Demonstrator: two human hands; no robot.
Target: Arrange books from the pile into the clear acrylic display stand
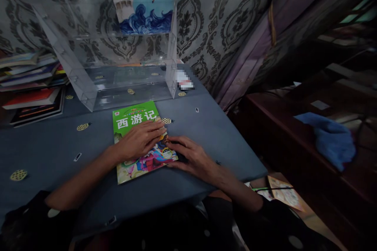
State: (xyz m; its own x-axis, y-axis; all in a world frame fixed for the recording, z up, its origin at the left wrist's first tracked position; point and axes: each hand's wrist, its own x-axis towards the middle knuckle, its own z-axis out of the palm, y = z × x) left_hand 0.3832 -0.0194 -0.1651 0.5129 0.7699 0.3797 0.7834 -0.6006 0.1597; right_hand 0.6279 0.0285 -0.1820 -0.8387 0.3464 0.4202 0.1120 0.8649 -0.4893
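A picture book (147,164) with a green top and white characters on its cover lies closed on the table in front of me. My left hand (143,138) rests flat across the middle of the cover, fingers stretched to the right and hiding part of the picture. At the book's lower right edge is my right hand (191,156), its fingers curled against the edge and its thumb by the bottom corner. Just behind the book stands a clear acrylic rack (132,72), with a colourful illustrated book (147,11) upright on its upper part.
Several books (32,82) are stacked at the left of the table (218,137), which has a blue-grey cover. A pixelated item (185,80) lies right of the rack. Across a gap on the right, a blue cloth (332,141) lies on dark red furniture (282,125). Papers (285,192) lie below.
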